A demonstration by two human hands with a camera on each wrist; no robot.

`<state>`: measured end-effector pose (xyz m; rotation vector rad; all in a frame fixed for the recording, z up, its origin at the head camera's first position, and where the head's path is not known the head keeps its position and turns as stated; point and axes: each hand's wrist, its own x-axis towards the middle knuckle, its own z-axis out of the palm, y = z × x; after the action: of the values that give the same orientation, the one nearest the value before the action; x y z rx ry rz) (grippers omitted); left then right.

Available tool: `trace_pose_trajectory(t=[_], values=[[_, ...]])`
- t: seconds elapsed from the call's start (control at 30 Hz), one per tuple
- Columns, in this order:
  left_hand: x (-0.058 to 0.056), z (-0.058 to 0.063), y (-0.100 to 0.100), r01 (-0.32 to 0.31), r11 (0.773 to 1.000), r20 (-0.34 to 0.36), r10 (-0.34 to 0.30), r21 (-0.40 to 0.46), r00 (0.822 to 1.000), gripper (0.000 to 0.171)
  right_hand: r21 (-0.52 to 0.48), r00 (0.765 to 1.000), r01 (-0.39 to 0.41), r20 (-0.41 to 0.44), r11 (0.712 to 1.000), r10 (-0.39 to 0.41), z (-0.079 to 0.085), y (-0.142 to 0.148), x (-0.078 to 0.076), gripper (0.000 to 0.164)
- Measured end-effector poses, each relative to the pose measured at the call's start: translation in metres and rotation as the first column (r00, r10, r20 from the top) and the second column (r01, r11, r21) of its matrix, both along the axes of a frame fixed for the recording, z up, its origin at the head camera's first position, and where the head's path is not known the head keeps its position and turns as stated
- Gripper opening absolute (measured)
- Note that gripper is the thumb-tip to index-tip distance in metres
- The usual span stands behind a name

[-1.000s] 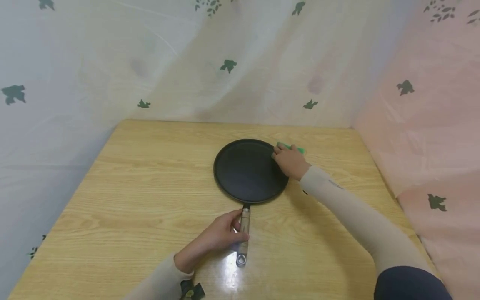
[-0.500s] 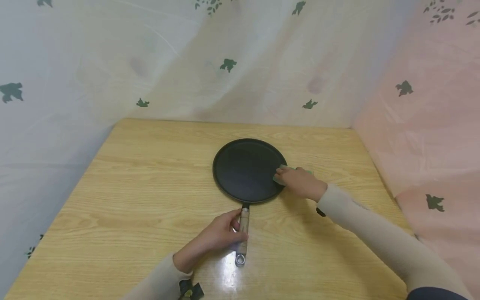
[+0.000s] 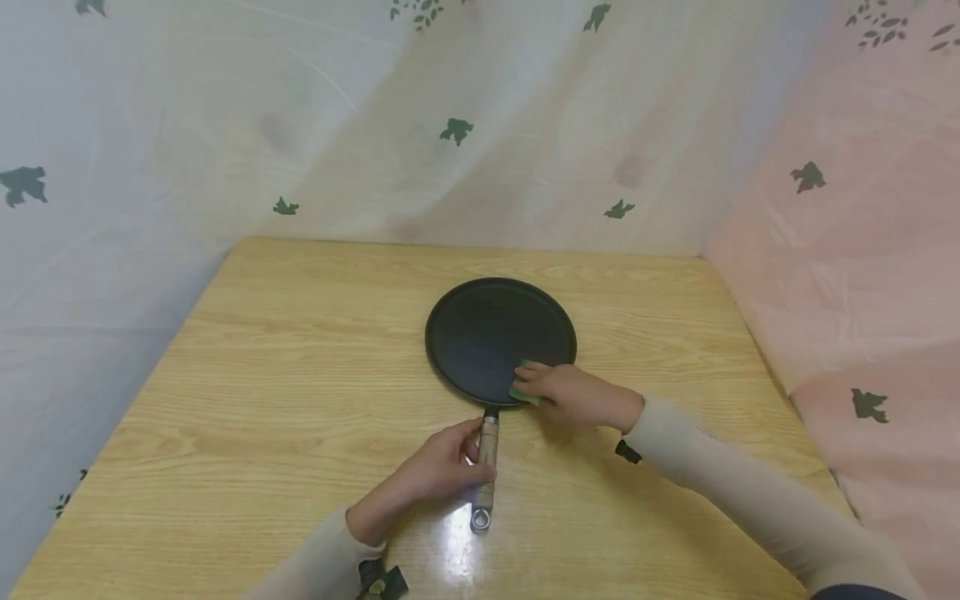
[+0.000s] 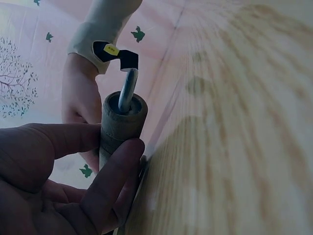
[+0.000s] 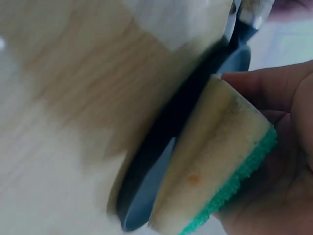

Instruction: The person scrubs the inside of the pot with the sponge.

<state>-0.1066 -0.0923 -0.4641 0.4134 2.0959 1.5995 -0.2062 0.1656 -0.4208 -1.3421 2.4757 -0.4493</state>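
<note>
A round, black flat frying pan (image 3: 491,333) lies on the wooden table with its handle pointing toward me. My left hand (image 3: 444,460) holds the wood-coloured handle (image 4: 122,122) between thumb and fingers, and a metal hanging ring (image 3: 481,520) sticks out at its end. Over the pan's near right rim, my right hand (image 3: 581,395) grips a sponge (image 5: 210,161) with a yellow body and a green scouring side. The yellow side faces the pan, while the green side is toward the palm. In the head view my fingers hide most of the sponge.
The wood-grain table (image 3: 300,350) extends to both sides of the pan. A pale cloth backdrop (image 3: 360,133) with green bird prints rises behind its far edge. A pinkish cloth (image 3: 862,275) hangs along the right side.
My right hand has moved the sponge from the pan's far right rim, down along the right side, to the near rim by the handle. My left hand keeps its hold on the handle.
</note>
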Motion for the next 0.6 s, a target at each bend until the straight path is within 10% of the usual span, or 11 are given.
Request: trace_pose_trajectory(t=[0.6], values=[[-0.002, -0.002, -0.002, 0.03, 0.999, -0.01, -0.03, 0.018, 1.0, 0.081, -0.135, 0.995, -0.089, 0.035, 0.987, 0.094, -0.028, -0.073, -0.036, 0.048]])
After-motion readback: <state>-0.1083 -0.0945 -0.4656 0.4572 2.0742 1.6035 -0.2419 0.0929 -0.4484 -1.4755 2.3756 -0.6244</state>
